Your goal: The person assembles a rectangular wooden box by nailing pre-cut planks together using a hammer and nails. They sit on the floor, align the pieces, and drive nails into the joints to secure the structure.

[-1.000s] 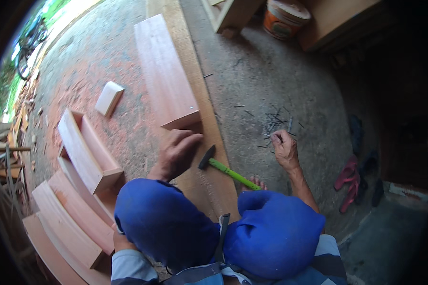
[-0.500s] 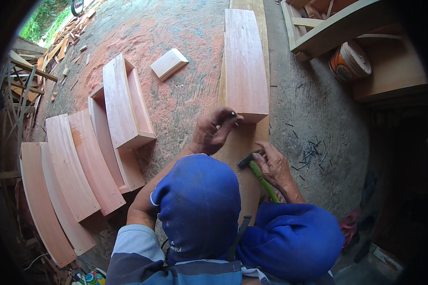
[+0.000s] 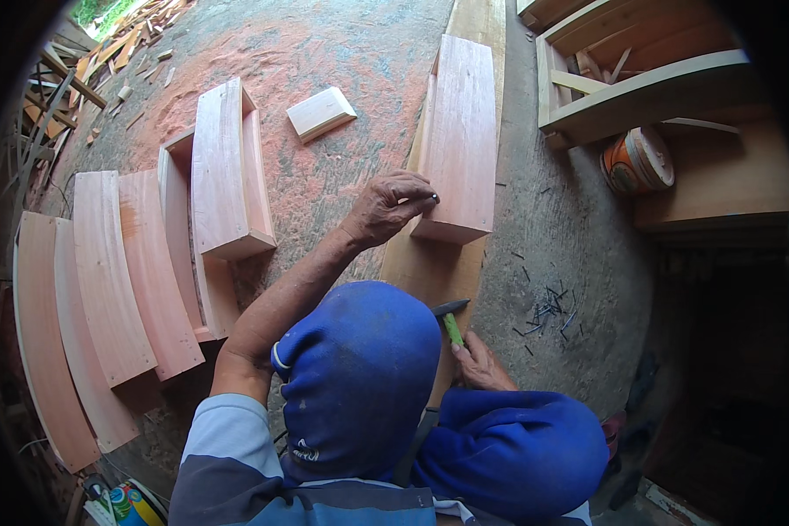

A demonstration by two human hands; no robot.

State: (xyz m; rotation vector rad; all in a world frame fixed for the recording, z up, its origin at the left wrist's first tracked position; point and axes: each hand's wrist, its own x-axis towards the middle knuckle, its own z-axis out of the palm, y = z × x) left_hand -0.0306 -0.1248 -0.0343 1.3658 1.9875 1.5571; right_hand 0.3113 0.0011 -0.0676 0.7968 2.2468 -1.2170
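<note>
My left hand (image 3: 387,209) pinches a nail (image 3: 434,196) between thumb and fingertips, over the near left part of a pale wooden box (image 3: 461,131). Whether its point touches the wood I cannot tell. The box lies on a long plank (image 3: 425,273) on the floor. Lower down, my right hand (image 3: 482,363) grips a hammer (image 3: 452,326) by its green handle. The dark hammer head is over the plank, apart from the box. My blue-trousered knee partly hides the right hand and forearm.
Several more wooden boxes (image 3: 116,280) lie at left. A small wood block (image 3: 322,114) rests on the dusty floor. Loose nails (image 3: 550,309) are scattered at right. Beyond them stand an orange bucket (image 3: 629,167) and a wooden frame (image 3: 649,95). Scrap wood (image 3: 123,54) lies far left.
My left hand has moved with the nail from the box's near end to over its top. The right hand has dropped back, its raised fingers now closed around the hammer handle. The view has shifted.
</note>
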